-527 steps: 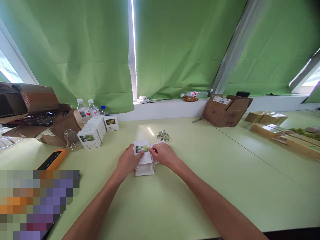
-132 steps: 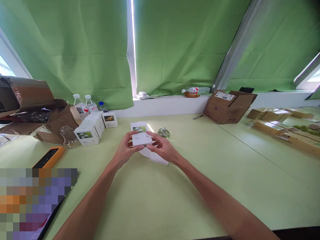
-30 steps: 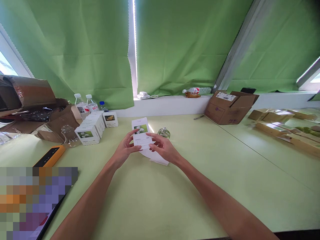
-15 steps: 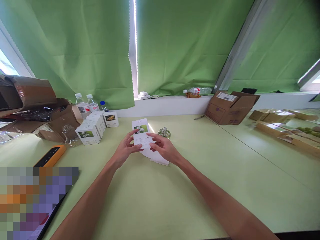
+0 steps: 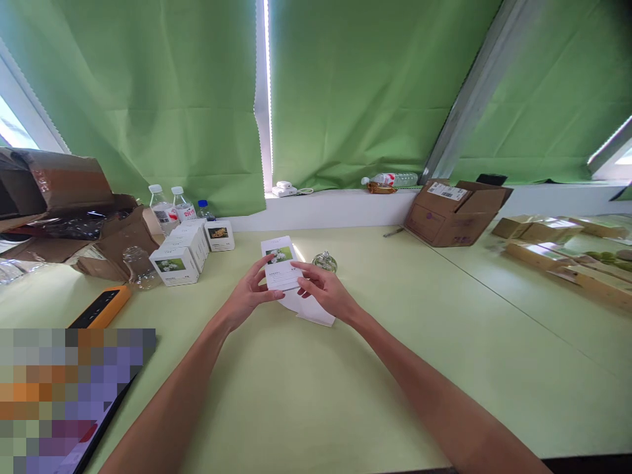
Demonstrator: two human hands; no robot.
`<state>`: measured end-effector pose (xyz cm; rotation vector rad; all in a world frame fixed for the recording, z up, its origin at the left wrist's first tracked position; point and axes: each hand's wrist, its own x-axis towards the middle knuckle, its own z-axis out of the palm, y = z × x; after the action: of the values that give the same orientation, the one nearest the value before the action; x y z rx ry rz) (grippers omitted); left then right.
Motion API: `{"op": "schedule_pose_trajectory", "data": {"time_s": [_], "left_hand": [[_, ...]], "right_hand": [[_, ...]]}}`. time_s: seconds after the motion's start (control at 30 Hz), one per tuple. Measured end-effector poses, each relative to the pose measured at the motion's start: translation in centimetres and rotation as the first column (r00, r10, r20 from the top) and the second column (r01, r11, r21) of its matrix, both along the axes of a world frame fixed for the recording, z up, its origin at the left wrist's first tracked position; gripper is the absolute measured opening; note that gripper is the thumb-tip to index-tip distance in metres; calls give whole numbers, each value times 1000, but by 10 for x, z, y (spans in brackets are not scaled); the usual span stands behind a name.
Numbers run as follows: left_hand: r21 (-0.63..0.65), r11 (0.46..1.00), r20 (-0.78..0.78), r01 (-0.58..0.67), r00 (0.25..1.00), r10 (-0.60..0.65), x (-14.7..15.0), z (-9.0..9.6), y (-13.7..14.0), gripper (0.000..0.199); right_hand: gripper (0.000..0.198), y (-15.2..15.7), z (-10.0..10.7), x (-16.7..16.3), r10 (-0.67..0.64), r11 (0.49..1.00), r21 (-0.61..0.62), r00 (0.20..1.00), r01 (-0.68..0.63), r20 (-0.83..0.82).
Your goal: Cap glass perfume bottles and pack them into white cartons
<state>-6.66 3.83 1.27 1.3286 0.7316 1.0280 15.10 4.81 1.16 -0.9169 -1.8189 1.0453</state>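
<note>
Between my two hands is a small white box (image 5: 282, 275) with a green and white flower picture on its face. My left hand (image 5: 251, 287) grips its left side, thumb at the lower edge and fingers at the side. The fingers of my right hand (image 5: 326, 288) close on its right side. Under the box and my right hand lies a white sheet of paper (image 5: 315, 312) on the green table. Just beyond my right hand stands a small round glass item (image 5: 324, 261) with a shiny top; its exact kind is unclear.
Several similar white boxes (image 5: 185, 253) stand left, beside clear bottles (image 5: 162, 207) and an open carton (image 5: 106, 243). An orange power strip (image 5: 101, 307) lies nearer. A brown cardboard box (image 5: 444, 214) and a pen (image 5: 394, 232) are back right. Wooden trays (image 5: 557, 260) sit far right.
The white box has shifted very slightly to the right and tilted a little between my hands. Both hands keep their grip; everything else stays in place.
</note>
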Motion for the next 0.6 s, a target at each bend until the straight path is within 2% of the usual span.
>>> {"op": "schedule_pose_trajectory", "data": {"time_s": [0.6], "left_hand": [[15,1000,5,0,1000,0,-3,-3,3,80]], "right_hand": [[52,2,2,4,49,999,-17,999,-49,20]]}}
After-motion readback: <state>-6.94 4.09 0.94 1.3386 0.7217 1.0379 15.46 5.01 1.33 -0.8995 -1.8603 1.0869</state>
